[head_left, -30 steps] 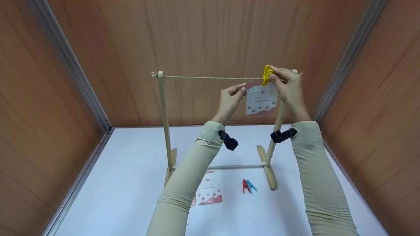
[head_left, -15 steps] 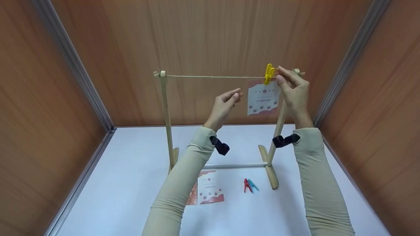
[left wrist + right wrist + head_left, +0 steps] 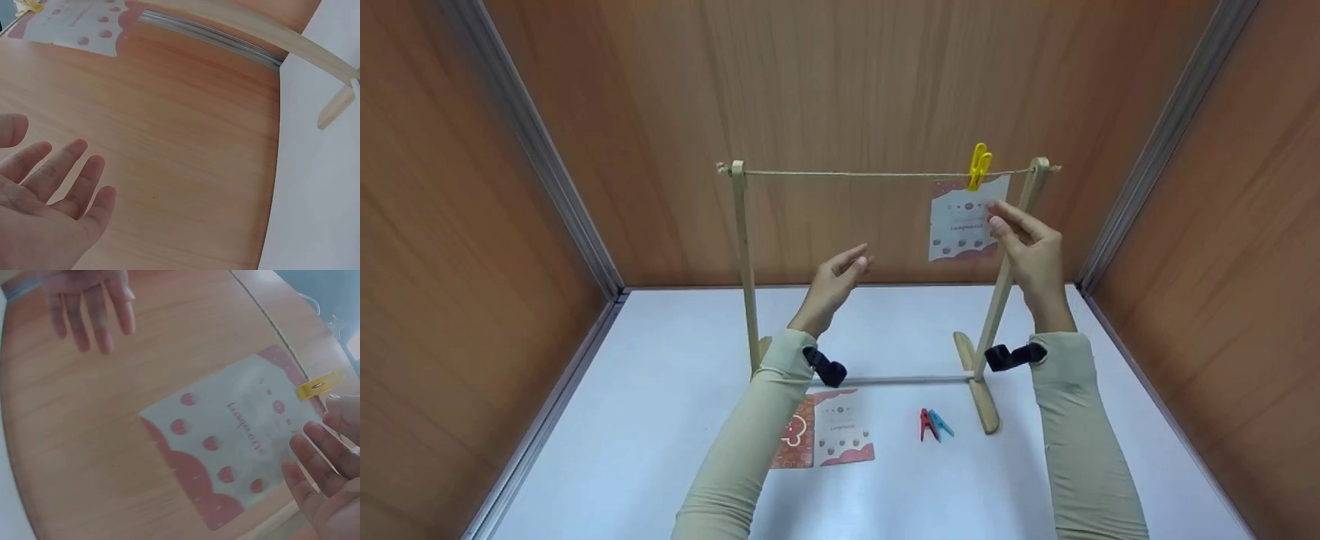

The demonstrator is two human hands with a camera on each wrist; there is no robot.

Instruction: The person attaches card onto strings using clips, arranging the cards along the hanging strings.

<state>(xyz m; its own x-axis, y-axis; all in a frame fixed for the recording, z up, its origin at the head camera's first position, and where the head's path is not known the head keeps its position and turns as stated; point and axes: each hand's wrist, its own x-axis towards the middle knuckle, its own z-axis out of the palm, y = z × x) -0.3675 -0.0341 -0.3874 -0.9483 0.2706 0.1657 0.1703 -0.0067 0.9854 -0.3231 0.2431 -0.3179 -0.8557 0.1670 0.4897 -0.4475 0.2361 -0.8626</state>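
A pink-and-white card with strawberry prints hangs from the string, near its right end. One yellow clothespin clips the card's top edge to that string. My right hand overlaps the card's right edge in the head view. The right wrist view shows its fingers spread and relaxed, beside the card, gripping nothing. Left of the card and lower down is my left hand, with nothing in it. Its loosely extended fingers show in the left wrist view.
The string spans two wooden posts of a stand with a white crossbar. On the white table lie another strawberry card and an orange card, partly behind my left sleeve. A red clothespin and a blue clothespin lie further right.
My left hand has let go of the card and moved down and left. My right hand has released the yellow clothespin and dropped beside the card, which stays hanging.
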